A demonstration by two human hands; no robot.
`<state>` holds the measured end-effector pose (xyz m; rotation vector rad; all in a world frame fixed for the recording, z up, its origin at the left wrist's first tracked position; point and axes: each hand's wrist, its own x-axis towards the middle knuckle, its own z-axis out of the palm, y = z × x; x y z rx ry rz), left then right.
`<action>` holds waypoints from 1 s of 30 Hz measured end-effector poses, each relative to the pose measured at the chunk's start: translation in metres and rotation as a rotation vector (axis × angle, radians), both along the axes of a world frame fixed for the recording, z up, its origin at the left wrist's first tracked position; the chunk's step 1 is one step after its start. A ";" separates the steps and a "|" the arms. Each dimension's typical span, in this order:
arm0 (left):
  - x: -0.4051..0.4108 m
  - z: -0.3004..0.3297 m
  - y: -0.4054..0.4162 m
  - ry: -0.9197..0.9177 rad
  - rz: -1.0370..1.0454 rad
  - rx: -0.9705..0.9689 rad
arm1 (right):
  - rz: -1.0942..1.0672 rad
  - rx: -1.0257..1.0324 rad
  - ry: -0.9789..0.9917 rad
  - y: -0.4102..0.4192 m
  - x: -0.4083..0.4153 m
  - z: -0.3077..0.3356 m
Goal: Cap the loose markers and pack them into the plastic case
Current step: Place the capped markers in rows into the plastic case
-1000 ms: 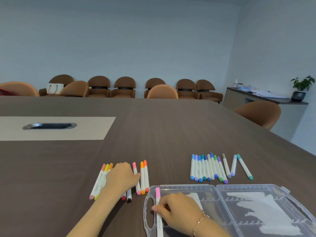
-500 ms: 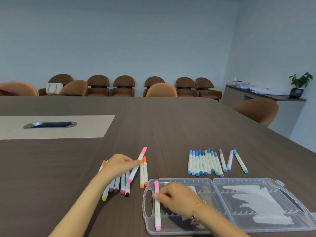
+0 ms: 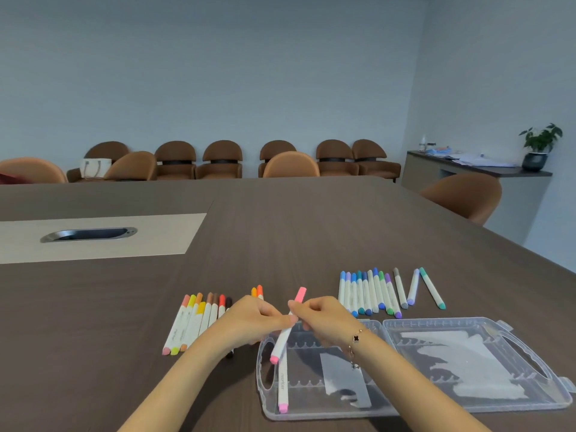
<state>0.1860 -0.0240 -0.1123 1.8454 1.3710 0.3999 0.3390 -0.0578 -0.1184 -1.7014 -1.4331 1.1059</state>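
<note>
right hand (image 3: 324,319) joined left hand (image 3: 255,319) on lifted pink marker (image 3: 288,325)

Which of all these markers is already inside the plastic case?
Only the pink marker lying along the case's left edge. A second pink marker is held above it by both hands; the others lie on the table.

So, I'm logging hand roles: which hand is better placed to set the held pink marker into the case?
Probably right. The right hand pinches the pink marker directly over the case; the left hand, also gripping it, sits over the table beside the case.
</note>
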 end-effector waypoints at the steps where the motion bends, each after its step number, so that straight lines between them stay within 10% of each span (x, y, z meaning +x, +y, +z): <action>1: -0.001 0.000 0.000 0.005 -0.005 0.004 | 0.005 -0.025 0.007 0.000 0.001 0.000; 16: -0.109 -0.017 0.063 0.559 0.466 0.039 | 0.104 -0.022 -0.384 -0.008 -0.006 -0.026; 30: -0.127 -0.032 0.077 0.459 0.563 -0.068 | 0.222 0.002 -0.387 -0.020 0.000 -0.031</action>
